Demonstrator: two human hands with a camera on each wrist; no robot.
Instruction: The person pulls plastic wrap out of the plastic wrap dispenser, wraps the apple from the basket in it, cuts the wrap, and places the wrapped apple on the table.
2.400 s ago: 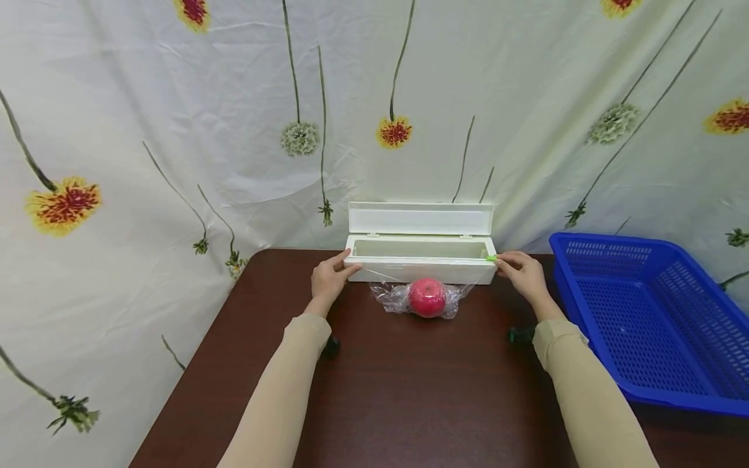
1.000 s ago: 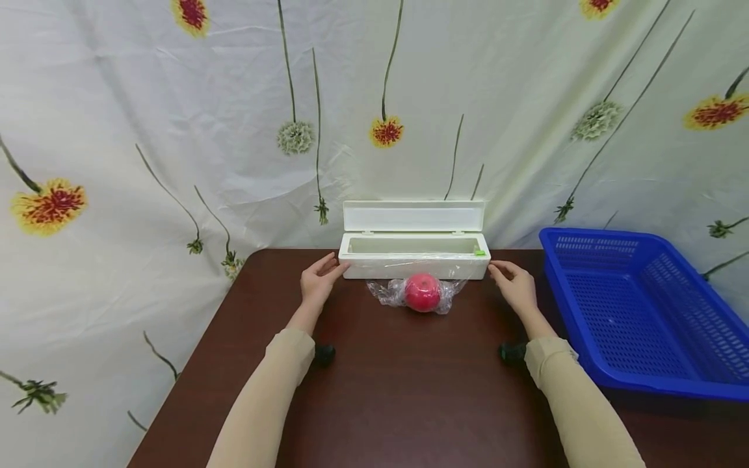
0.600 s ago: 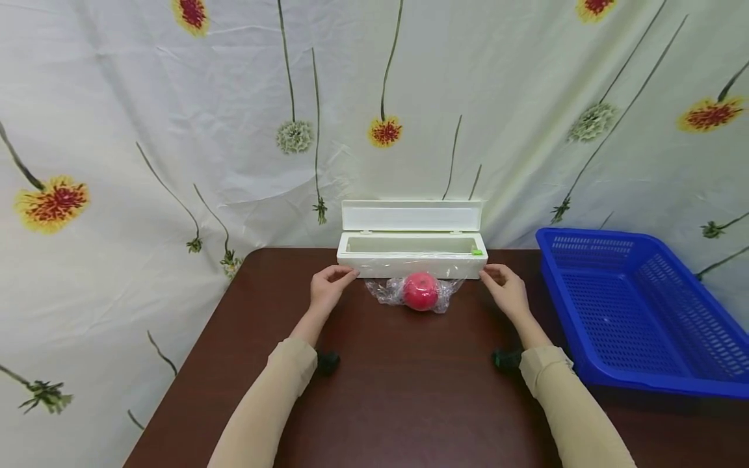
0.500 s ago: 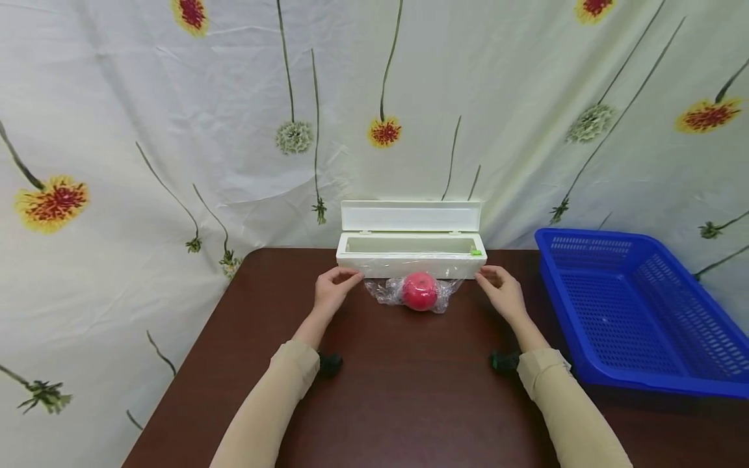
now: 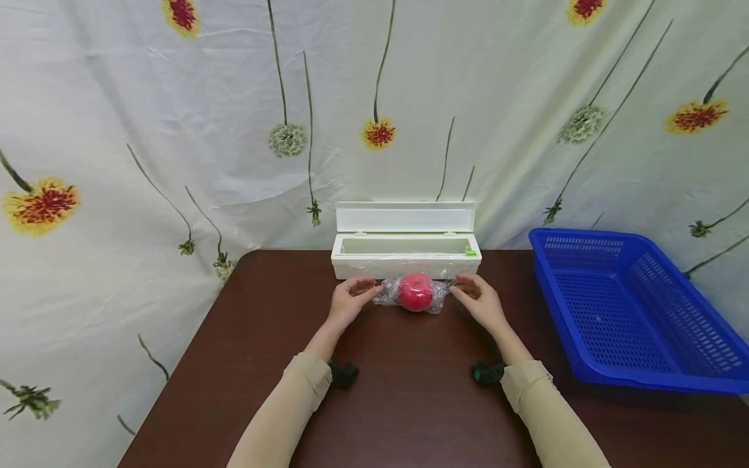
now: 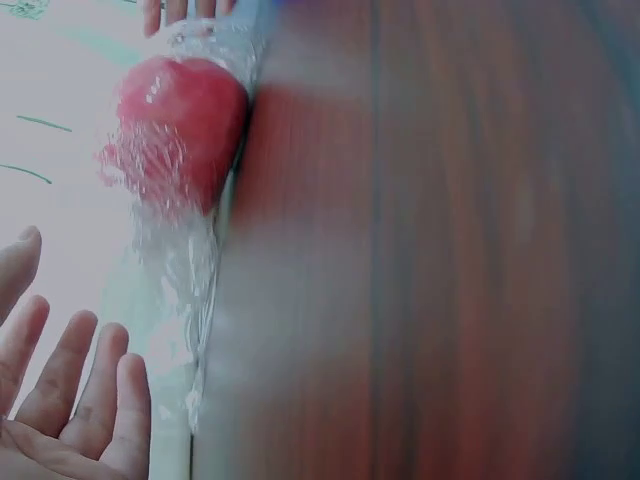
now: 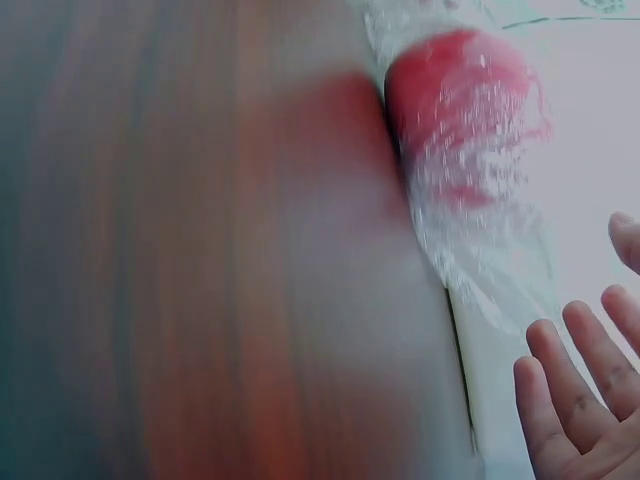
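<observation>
A red, apple-like fruit (image 5: 415, 292) sits on the table in front of a long white cling film box (image 5: 406, 266). Clear cling film (image 5: 388, 294) covers the fruit, gathers loosely on both sides of it and stretches up over the box front. My left hand (image 5: 349, 301) is by the film's left end, its fingers spread apart in the left wrist view. At the other end is my right hand (image 5: 478, 303), with fingers extended in the right wrist view. Neither hand visibly grips the film. The box's lid (image 5: 406, 217) stands raised, and a green slider (image 5: 471, 253) is at its right end.
A blue perforated plastic basket (image 5: 579, 338) stands at the right of the dark brown table (image 5: 409, 403). A white cloth with printed flowers (image 5: 234, 97) hangs right behind the box. Small dark objects (image 5: 344, 375) show at the wrists.
Both hands have left the box's ends, the right one letting go of the green slider. They have come inward and nearer, to either side of the wrapped fruit.
</observation>
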